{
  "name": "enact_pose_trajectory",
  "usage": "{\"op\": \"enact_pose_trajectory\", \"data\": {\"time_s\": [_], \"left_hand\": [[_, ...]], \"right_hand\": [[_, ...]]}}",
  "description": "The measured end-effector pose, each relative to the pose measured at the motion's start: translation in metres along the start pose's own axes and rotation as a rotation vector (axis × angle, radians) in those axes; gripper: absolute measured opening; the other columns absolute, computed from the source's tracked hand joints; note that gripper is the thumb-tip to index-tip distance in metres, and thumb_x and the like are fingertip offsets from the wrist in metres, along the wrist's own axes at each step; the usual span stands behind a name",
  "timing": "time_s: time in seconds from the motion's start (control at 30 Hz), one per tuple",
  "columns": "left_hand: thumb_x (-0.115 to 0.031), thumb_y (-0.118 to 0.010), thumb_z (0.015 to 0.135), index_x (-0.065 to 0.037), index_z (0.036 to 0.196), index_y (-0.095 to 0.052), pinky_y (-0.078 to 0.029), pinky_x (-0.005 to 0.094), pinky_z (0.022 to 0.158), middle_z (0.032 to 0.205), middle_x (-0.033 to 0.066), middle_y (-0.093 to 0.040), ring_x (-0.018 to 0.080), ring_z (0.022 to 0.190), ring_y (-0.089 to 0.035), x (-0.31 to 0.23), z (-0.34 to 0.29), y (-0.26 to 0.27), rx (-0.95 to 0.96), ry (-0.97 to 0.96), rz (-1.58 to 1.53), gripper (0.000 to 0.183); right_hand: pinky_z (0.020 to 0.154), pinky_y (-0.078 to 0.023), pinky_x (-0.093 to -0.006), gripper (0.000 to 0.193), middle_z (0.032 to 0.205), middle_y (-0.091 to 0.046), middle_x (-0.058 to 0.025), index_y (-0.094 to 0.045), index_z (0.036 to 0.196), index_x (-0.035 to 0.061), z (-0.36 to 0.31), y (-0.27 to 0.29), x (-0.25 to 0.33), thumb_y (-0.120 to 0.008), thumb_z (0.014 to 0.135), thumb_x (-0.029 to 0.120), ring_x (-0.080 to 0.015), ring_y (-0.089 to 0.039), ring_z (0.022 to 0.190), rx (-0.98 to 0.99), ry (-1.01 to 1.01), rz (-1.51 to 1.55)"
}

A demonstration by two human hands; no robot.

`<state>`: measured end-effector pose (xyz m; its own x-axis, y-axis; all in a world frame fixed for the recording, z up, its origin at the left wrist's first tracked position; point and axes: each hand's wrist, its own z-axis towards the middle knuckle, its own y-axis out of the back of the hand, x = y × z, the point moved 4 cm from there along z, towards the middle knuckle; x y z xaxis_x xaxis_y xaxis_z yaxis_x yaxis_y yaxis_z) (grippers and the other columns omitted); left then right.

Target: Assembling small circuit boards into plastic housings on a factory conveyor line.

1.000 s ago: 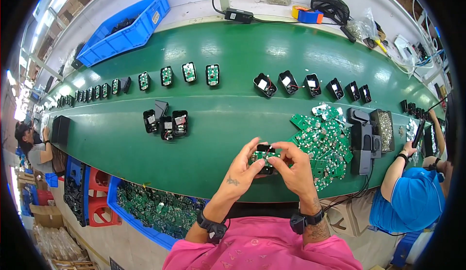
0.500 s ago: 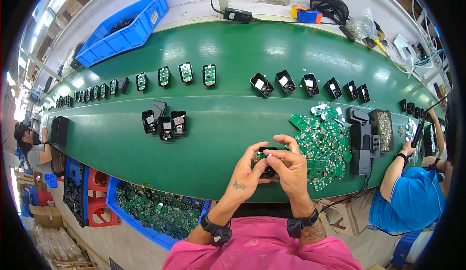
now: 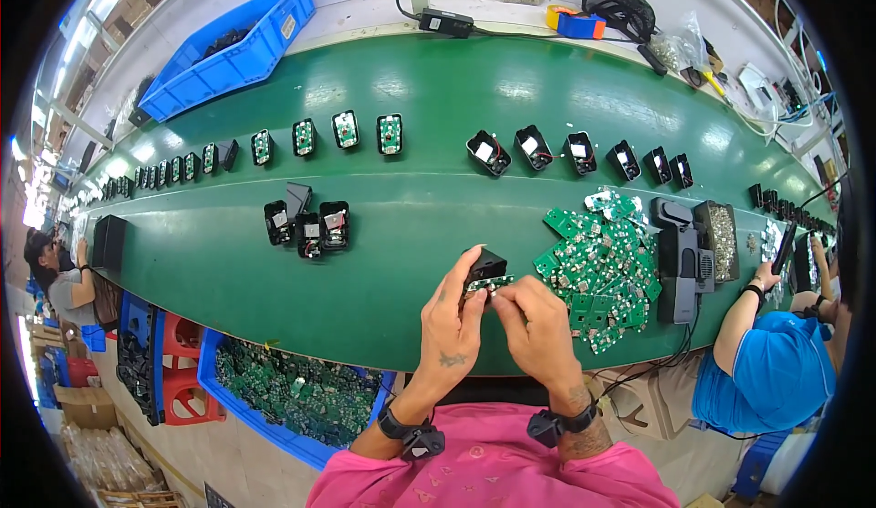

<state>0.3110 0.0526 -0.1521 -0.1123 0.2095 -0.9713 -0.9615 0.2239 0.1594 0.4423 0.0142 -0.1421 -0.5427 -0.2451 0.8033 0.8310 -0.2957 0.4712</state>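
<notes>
My left hand (image 3: pixel 449 330) is closed around a small black plastic housing (image 3: pixel 487 262), held tilted just above the table. A green circuit board (image 3: pixel 493 282) shows nearly edge-on at the housing's near side, by my left thumb. My right hand (image 3: pixel 543 335) is closed in a pinch at the board's near edge; whatever its fingertips grip is too small or hidden to name. To the right of my hands spreads a loose pile of green circuit boards (image 3: pixel 593 266). Several open black housings (image 3: pixel 335 225) with white parts and red wires stand in a cluster to the left.
Farther back, housings with boards (image 3: pixel 390 134) line up at left and open housings (image 3: pixel 580 150) at right. A dark grey device (image 3: pixel 676 261) stands beside a box of small parts (image 3: pixel 721 239). A blue crate (image 3: pixel 228 56) sits far left. A person in blue (image 3: pixel 771 371) works at right.
The housing has been tipped up, so its board now shows edge-on instead of lying under my fingers. My right hand has drawn down to the board's near edge, its fingers more curled.
</notes>
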Motion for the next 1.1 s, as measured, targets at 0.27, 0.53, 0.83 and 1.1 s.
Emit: {"op": "enact_pose_trajectory", "data": {"time_s": [0.27, 0.53, 0.83, 1.1], "left_hand": [[0.004, -0.054, 0.093, -0.004, 0.142, -0.049, -0.054, 0.0308, 0.085, 0.125, 0.0161, -0.062, 0.0179, 0.098, -0.065, -0.015, 0.004, 0.009, 0.072, -0.202, 0.182, 0.050], [0.004, -0.054, 0.093, -0.005, 0.143, -0.049, -0.056, 0.0295, 0.081, 0.125, 0.0160, -0.062, 0.0170, 0.094, -0.065, -0.018, 0.004, 0.016, 0.143, -0.160, 0.138, 0.051], [0.003, -0.057, 0.091, -0.007, 0.140, -0.052, -0.054, 0.0368, 0.082, 0.120, 0.0217, -0.061, 0.0352, 0.096, -0.066, -0.028, 0.002, 0.016, 0.123, -0.251, 0.301, 0.050], [0.002, -0.057, 0.091, -0.006, 0.140, -0.050, -0.055, 0.0392, 0.077, 0.116, 0.0215, -0.063, 0.0383, 0.093, -0.067, -0.004, -0.004, 0.007, 0.038, -0.260, 0.408, 0.050]], "right_hand": [[0.062, -0.047, -0.0403, 0.005, 0.079, -0.060, -0.0142, -0.063, 0.087, -0.0014, 0.007, 0.010, 0.009, -0.065, 0.088, 0.003, -0.0327, -0.061, 0.070, 0.114, 0.000, 0.028], [0.061, -0.047, -0.0397, 0.006, 0.078, -0.059, -0.0134, -0.062, 0.086, -0.0018, 0.007, 0.010, 0.016, -0.066, 0.087, 0.003, -0.0310, -0.060, 0.069, 0.127, -0.009, 0.027], [0.059, -0.045, -0.0415, 0.005, 0.077, -0.058, -0.0138, -0.062, 0.085, -0.0013, 0.006, 0.006, 0.015, -0.065, 0.087, 0.002, -0.0334, -0.059, 0.067, 0.096, -0.016, 0.008], [0.059, -0.046, -0.0439, 0.004, 0.077, -0.059, -0.0162, -0.061, 0.085, -0.0014, 0.001, -0.009, -0.001, -0.062, 0.088, 0.002, -0.0367, -0.059, 0.067, 0.013, -0.019, -0.093]]}}
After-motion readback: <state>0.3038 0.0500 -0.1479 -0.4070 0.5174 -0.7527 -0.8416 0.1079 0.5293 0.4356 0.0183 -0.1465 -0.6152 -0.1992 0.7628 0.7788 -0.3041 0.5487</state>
